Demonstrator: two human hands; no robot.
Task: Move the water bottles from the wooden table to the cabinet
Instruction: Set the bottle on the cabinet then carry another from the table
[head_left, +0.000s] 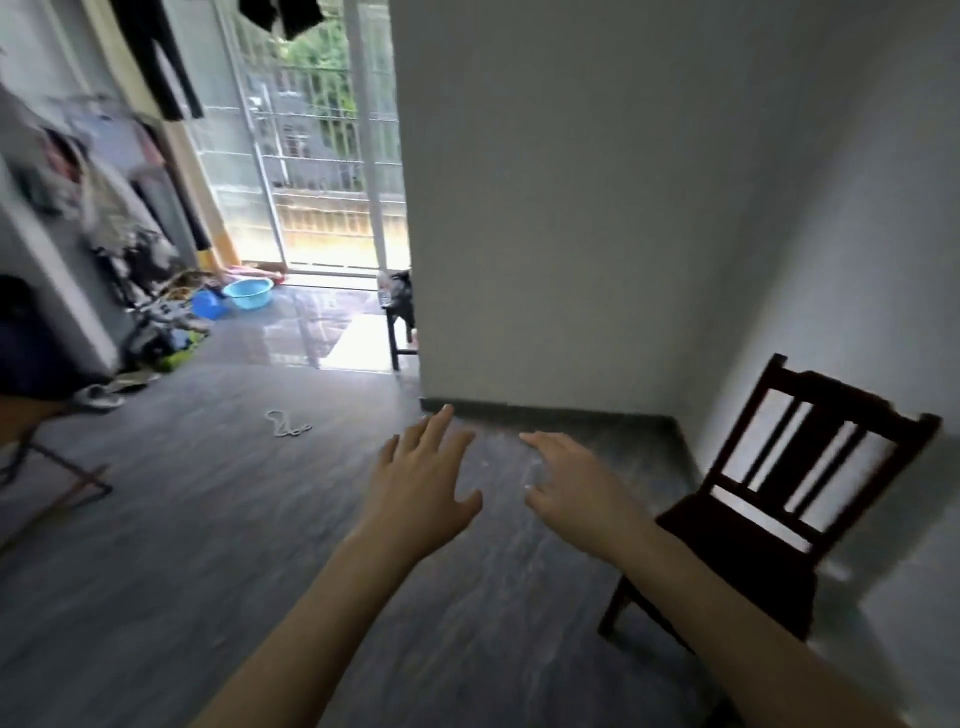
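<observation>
Head view, near to far: both forearms reach forward from the bottom edge, and the hands hover over bare grey floor (208, 545) with nothing in them. The left hand (423, 480) has its fingers spread flat, palm down; the right hand (563, 480) is loosely open with the fingers curled a little. Neither touches anything.

At 4 o'clock from the hands a dark wooden chair (769, 509) stands against the white wall (597, 208). At 10 o'clock a small pale cord (285, 423) lies on the floor.

Farther off, at about 12 o'clock and partly hidden by the wall's corner, a dark desk (397, 332) shows one leg and an edge. What looks like a clear water bottle (384, 291) stands on it beside something dark; it is too small and blurred to be sure. At 11 o'clock a blue basin (249, 293) sits before the barred glass door. No cabinet can be made out.

A plastic bottle of this kind is likely light if part-empty, heavier if full, smooth and somewhat squashy in the wall. Best taken around the middle of the body or just under the cap, with a firm but not crushing wrap.
</observation>
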